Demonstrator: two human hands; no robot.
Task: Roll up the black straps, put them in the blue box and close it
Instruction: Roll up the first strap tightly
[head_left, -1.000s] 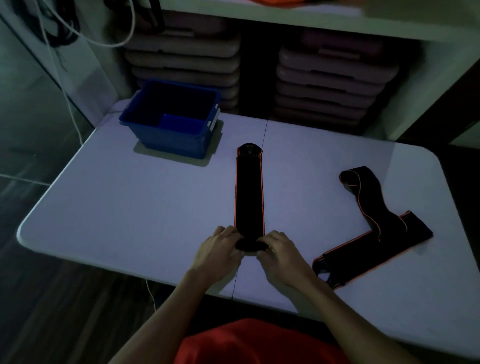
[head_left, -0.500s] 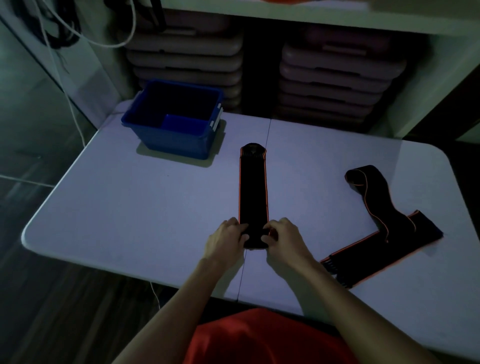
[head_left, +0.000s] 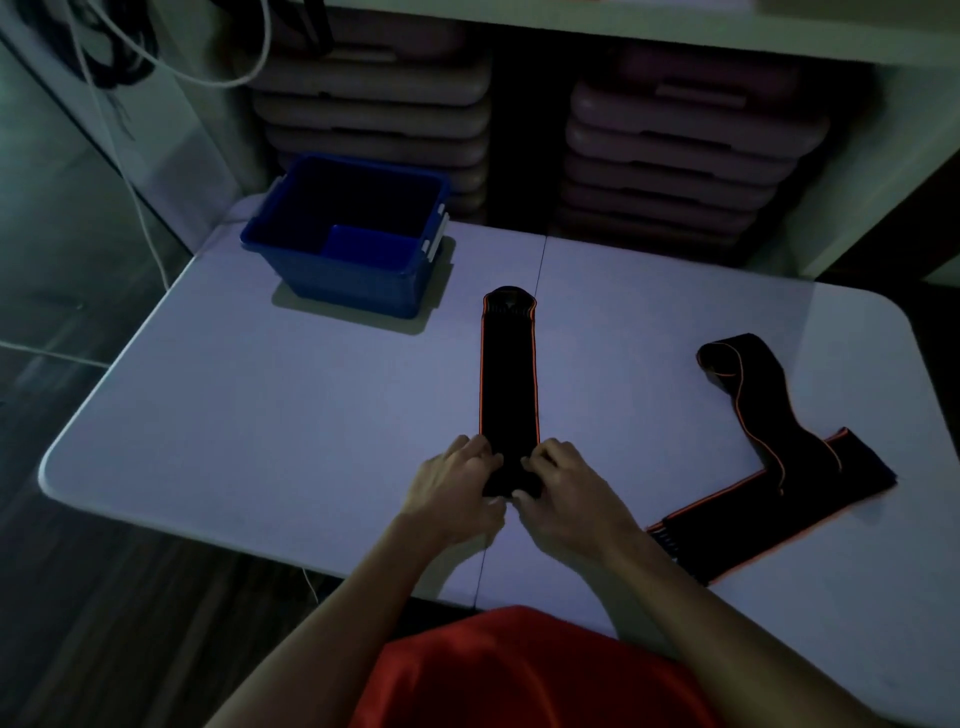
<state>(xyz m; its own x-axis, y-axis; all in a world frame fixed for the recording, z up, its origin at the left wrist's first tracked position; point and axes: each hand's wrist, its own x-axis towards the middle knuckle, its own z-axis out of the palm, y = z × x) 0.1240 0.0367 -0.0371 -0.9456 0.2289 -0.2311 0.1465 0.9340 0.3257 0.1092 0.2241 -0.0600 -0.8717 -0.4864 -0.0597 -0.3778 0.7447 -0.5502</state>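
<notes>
A black strap with orange edges lies flat along the middle of the white table, pointing away from me. Its near end is wound into a small roll, and my left hand and my right hand pinch that roll from either side. A second black strap lies loose and bent on the right part of the table. The blue box stands uncovered at the far left of the table, with a blue piece lying inside it.
Stacks of flat pinkish platforms fill the shelf behind the table. White and dark cables hang at the far left. The table's near edge runs just in front of my red shirt; dark floor lies to the left.
Both hands have moved forward along the strap, and the roll at its near end has grown. The flat part of the strap is shorter.
</notes>
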